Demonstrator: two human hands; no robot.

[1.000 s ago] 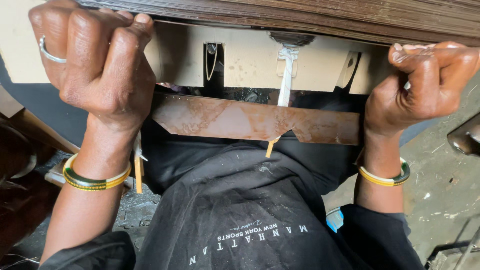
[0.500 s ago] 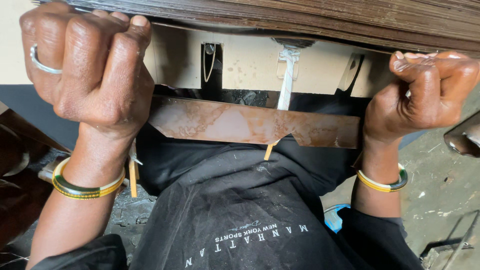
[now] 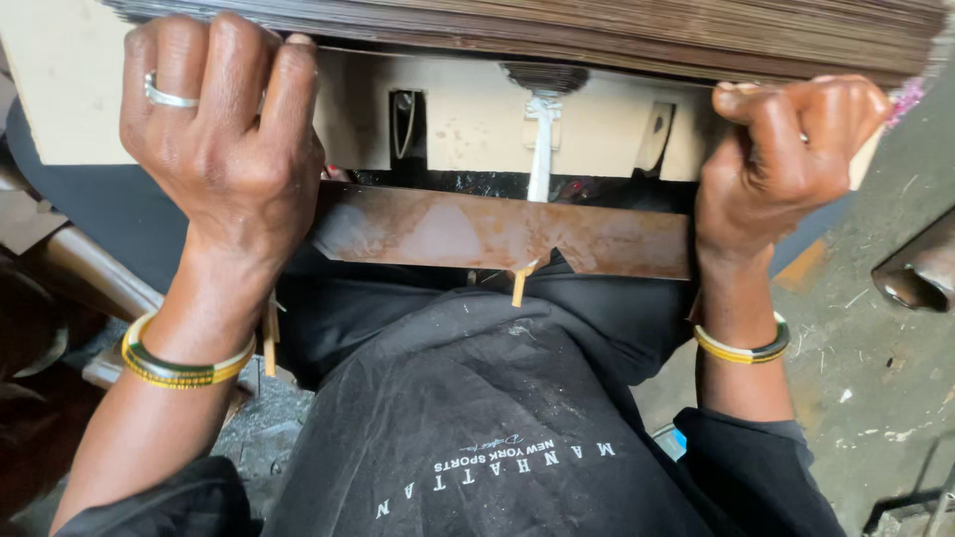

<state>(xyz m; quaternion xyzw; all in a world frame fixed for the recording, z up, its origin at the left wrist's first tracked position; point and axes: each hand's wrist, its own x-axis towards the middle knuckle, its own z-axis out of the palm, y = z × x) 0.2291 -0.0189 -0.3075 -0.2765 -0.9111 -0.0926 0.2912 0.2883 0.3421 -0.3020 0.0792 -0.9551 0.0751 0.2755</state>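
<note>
A thick stack of thin brown sheets [image 3: 557, 30] lies across the top of the view on a pale beige machine body [image 3: 468, 124]. My left hand [image 3: 224, 149], with a silver ring, curls over the stack's near edge at the left. At the right end, my right hand [image 3: 791, 149] is closed around the stack's edge. Below them a rusty flat metal plate [image 3: 497, 234] runs across the machine front, and a white strip [image 3: 540, 149] hangs down at its middle. Both wrists carry yellow and green bangles.
My black printed shirt [image 3: 477, 418] fills the lower middle. A small wooden stick [image 3: 518, 286] pokes down below the plate. Grey dusty floor [image 3: 875, 368] lies to the right, with a dark metal part [image 3: 920, 268] at the right edge. Brown clutter sits at the left.
Both hands keep their grip on the stack. My left forearm has shifted slightly and the view has moved a little closer.
</note>
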